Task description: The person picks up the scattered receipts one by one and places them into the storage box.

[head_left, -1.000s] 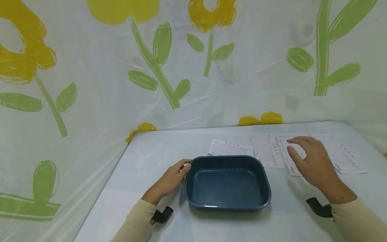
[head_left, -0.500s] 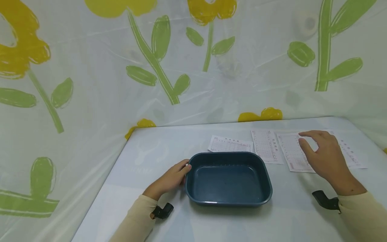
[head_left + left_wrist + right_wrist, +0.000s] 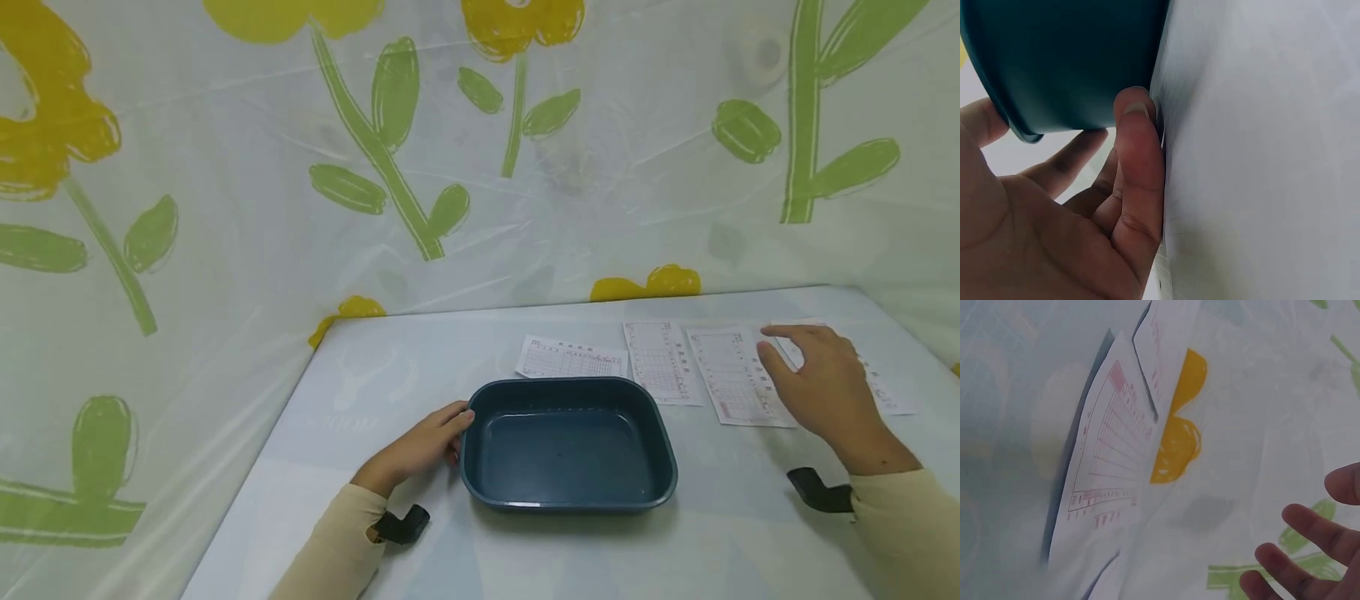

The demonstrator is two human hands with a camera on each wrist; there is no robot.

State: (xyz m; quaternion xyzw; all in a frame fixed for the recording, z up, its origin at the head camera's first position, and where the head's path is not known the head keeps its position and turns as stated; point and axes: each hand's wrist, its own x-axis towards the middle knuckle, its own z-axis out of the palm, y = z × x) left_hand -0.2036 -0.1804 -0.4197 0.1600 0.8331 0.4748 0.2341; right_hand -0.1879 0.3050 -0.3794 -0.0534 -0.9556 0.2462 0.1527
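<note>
A dark blue-green rectangular basin stands on the white table. My left hand grips its left side, the thumb at the rim. In the left wrist view, the fingertips of that hand press against the outer wall low down, close to the tabletop. My right hand hovers over the printed sheets at the right, fingers loosely bent and thumb apart, with nothing in it. One sheet lies just left of it; another sheet is partly hidden behind it. The right wrist view shows spread fingers away from a sheet.
Two more printed sheets, a sideways one behind the basin and an upright one at its back right corner, lie on the table. A white curtain with yellow flowers hangs along the back and left.
My right hand has moved to the right across the sheets, uncovering more of the third one. The left hand stays at the basin's side, and the view has tilted down slightly.
</note>
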